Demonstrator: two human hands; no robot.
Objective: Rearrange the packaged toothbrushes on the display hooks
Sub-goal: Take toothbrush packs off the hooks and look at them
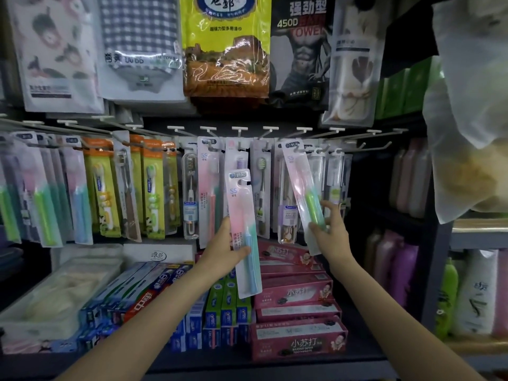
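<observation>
Two packs were in play. The left hand (224, 250) had its grip closed on a blue-handled toothbrush pack (244, 232), thumb across the front of the card low on the handle, fingers behind; the pack was held clear of the rack, in front of the hanging stock and above the toothpaste boxes (295, 309) on the shelf. Its long axis ran near upright, hang-hole end up, foot tipped slightly to the person's right. The right hand (328, 232) had its grip closed on the lower end of a green-handled toothbrush pack (303, 193), fingertips pinching the edges; this one leaned, top toward the upper left, foot down at the palm. Its top sat right at the row of display hooks (316, 149); whether the hole was actually on a hook or just beside one could not be told. Judged step: hanging or lifting off the right-hand pack while the left kept the next one ready. To do it well, the card should probably be brought in line with the hook's prong, hole squared to the tip, then slid along it rather than twisted, since a low grip gives little control at the top and the thin card could bend or tear at the hole. Neighbouring packs hung close on both sides of the grip and might swing or snag.
</observation>
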